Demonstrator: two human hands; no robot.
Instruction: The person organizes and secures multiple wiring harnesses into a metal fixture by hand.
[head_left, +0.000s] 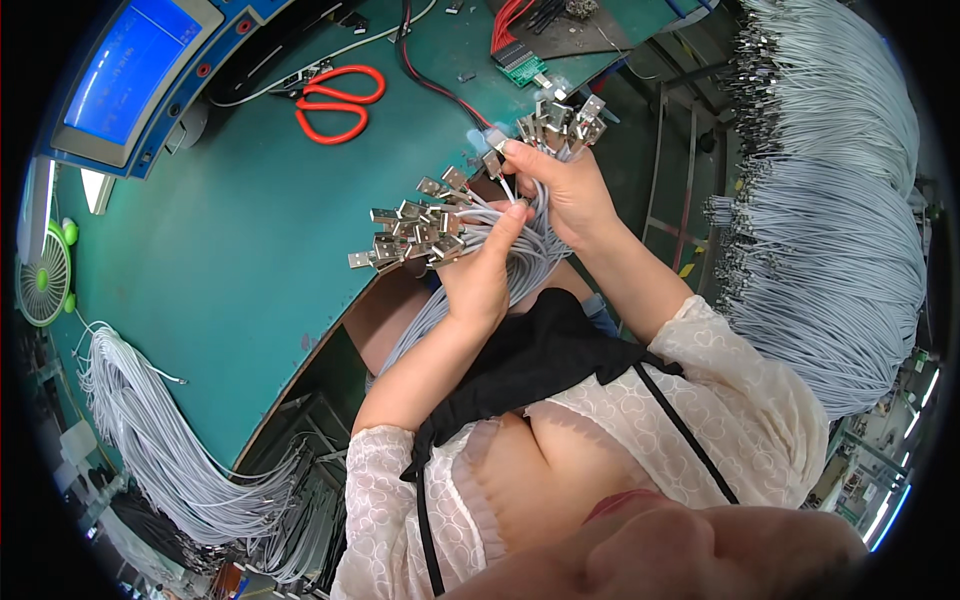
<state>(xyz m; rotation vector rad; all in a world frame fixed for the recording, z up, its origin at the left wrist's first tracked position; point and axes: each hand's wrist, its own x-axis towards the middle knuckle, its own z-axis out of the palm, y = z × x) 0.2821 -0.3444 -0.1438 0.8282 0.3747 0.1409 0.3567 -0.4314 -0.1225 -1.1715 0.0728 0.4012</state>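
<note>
Grey cables with silver metal plug ends (420, 232) fan out leftward from the left hand (480, 285), which is clamped around the bundle above the curved edge of the green worktable (200, 260). The right hand (565, 190) grips a second cluster, plugs pointing up and right, thumb and finger pinching one cable. Red-handled scissors (338, 102) lie well apart, with bare tabletop between.
</note>
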